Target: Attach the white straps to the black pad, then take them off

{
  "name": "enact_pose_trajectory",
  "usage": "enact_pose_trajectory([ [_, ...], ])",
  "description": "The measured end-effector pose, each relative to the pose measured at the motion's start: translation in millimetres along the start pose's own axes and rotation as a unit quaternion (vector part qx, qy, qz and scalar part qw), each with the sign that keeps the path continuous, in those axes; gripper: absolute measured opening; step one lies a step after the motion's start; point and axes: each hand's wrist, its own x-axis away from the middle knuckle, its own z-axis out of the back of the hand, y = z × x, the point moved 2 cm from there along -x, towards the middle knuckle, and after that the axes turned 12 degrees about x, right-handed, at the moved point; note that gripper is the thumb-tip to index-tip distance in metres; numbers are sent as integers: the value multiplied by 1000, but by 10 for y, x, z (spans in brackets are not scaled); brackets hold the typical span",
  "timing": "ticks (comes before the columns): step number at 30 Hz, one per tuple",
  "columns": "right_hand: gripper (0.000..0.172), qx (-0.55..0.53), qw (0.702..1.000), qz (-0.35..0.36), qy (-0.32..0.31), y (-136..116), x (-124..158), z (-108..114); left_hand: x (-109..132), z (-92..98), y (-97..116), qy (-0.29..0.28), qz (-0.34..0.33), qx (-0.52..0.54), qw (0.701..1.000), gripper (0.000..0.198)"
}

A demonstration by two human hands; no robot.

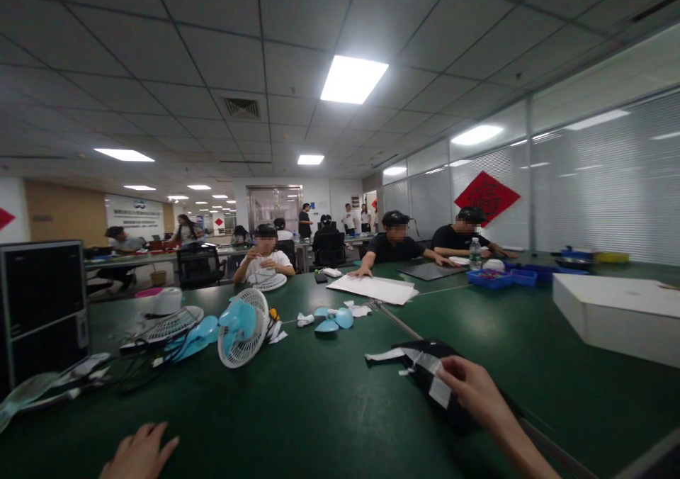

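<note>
Hands (141, 454) are apart, right (472, 387) pinching strip (440, 392), red sign's (487, 199) characters blurred.

Left hand (139, 454) cut off by bottom edge; right hand's (470, 387) fingers hiding end of white strip (440, 392); black item (423, 387) beneath right hand partly covered, near end blurred, kind unclear; computer tower (42, 309) beyond and left of left hand, cut by left edge; white box (616, 316) right of right hand, cut by right edge; lettering on wall sign (135, 217) far beyond left hand too small to read
</note>
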Motion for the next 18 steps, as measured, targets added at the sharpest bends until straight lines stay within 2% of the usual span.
enact_pose_trajectory([
  [7,26,47,991,104,76,-379,-85,-103,39,62,82,-26,19,0,999,68],
  [11,20,166,953,221,123,-499,-141,-321,69,79,122,-32,25,-11,999,68],
  [14,23,276,911,295,88,-431,-165,-574,102,102,160,-41,24,-10,999,69],
  [18,29,379,878,292,-5,-266,-126,-826,80,84,137,-42,21,-9,999,68],
])
